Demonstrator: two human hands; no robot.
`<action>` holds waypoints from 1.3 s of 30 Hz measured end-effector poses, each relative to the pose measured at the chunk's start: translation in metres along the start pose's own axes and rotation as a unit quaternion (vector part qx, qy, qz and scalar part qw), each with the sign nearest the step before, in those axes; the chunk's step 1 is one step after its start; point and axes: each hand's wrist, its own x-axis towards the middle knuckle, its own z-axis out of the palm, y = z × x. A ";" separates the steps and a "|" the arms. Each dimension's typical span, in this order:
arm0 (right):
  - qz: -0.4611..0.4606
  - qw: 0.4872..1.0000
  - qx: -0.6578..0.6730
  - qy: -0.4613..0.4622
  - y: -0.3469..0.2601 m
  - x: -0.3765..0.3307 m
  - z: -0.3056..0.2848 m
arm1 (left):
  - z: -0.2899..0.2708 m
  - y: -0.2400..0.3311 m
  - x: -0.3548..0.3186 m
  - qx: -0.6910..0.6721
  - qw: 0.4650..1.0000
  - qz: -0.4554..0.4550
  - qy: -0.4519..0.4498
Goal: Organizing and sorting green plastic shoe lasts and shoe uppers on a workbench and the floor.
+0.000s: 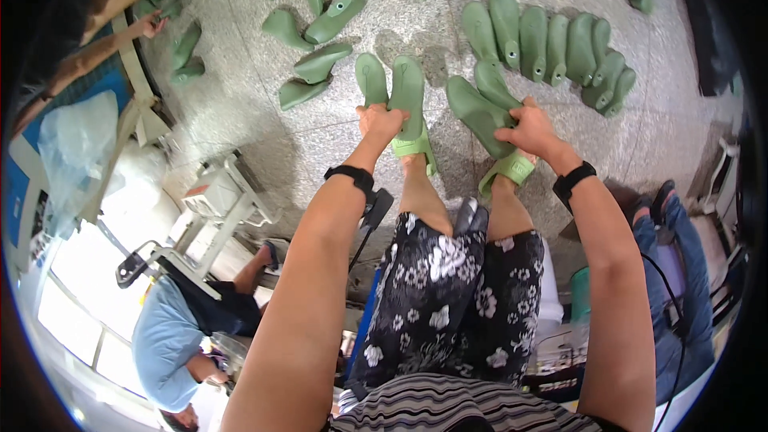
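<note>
Here we are with both hands loaded: our left hand (pixel 382 120) is closed around the narrow ends of one pair of green lasts (pixel 409 84), and our right hand (pixel 530 130) pinches a second pair (pixel 475 112), all of it low over the speckled floor (pixel 264 84), though we can't tell whether the lasts touch it. Watch those grips! Each is at one end only, so the smooth shapes could pivot or slide apart, and a dropped one might land on our light-green slippers (pixel 507 172), right beneath. Swing the right pair forward and it could clip the row of lasts (pixel 552 44) just beyond; drift left and the loose lasts (pixel 322 62) are near enough to catch. For room, we've a strip of floor between the two pairs, and more rightward, below the row; the metal frame (pixel 240 184) bounds us on the left.
</note>
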 end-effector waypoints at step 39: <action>0.367 0.500 0.612 0.490 -0.317 -0.750 0.288 | -0.270 0.016 -0.541 0.310 0.730 0.573 -0.204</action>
